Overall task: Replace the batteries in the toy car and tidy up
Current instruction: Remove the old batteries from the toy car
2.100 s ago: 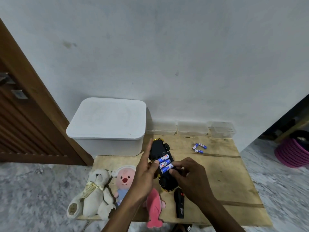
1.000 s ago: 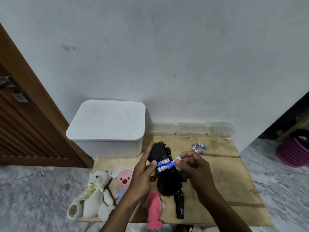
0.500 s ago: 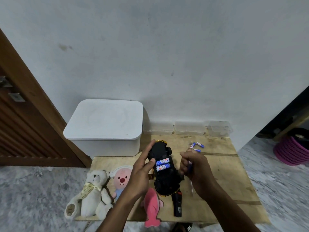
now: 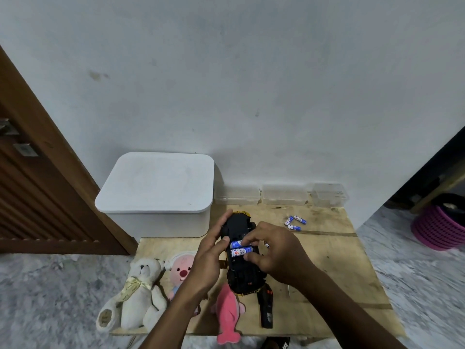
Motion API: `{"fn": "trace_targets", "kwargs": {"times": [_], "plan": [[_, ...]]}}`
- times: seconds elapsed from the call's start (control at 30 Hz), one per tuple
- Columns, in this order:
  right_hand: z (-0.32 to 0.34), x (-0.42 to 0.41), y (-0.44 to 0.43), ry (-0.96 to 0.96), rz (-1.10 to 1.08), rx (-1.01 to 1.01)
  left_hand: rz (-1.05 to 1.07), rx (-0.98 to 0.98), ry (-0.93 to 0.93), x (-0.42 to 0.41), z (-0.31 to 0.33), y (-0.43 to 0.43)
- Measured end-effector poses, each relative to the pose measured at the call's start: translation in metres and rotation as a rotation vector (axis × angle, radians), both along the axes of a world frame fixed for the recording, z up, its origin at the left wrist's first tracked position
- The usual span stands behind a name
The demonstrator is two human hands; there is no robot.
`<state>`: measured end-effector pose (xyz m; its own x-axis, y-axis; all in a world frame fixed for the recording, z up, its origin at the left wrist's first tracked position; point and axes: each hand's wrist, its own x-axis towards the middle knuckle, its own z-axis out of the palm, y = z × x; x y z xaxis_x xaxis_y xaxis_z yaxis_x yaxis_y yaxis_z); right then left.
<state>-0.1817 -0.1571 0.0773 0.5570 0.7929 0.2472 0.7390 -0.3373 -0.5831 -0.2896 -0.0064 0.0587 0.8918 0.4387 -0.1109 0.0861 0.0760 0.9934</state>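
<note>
The toy car sits belly-up over the bench. The left hand grips its flank, and the right hand curls its fingers onto the two batteries in the bay. The car looks like light, rigid plastic (the cells are probably slick), so hold the chassis sides and lift each cell by one end.

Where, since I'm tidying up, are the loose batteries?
Head view: loose batteries lie back right on the table, near the clear boxes, right of the toy car.

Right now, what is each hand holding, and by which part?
Left hand holds the car by its side, underside up. Right hand pinches the batteries in its bay by their ends.
</note>
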Motion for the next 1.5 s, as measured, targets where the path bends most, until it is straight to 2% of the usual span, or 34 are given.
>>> {"fn": "trace_targets", "kwargs": {"times": [0.2,0.47,0.67,1.0,1.5], "plan": [[0.003,-0.001,0.006,-0.139,0.064,-0.031,-0.021,-0.020,-0.019,0.001,0.000,0.005],[-0.006,-0.007,0.009,-0.072,0.065,0.011,-0.043,-0.006,-0.019,0.002,0.003,0.011],[-0.005,-0.002,0.011,-0.129,0.101,0.028,-0.068,0.008,-0.023,0.001,0.001,0.013],[-0.013,-0.006,0.013,-0.035,0.092,0.044,-0.068,0.017,-0.064,0.004,0.002,0.018],[-0.013,-0.001,0.009,-0.051,0.161,0.087,-0.068,0.024,-0.045,0.003,0.003,0.012]]}}
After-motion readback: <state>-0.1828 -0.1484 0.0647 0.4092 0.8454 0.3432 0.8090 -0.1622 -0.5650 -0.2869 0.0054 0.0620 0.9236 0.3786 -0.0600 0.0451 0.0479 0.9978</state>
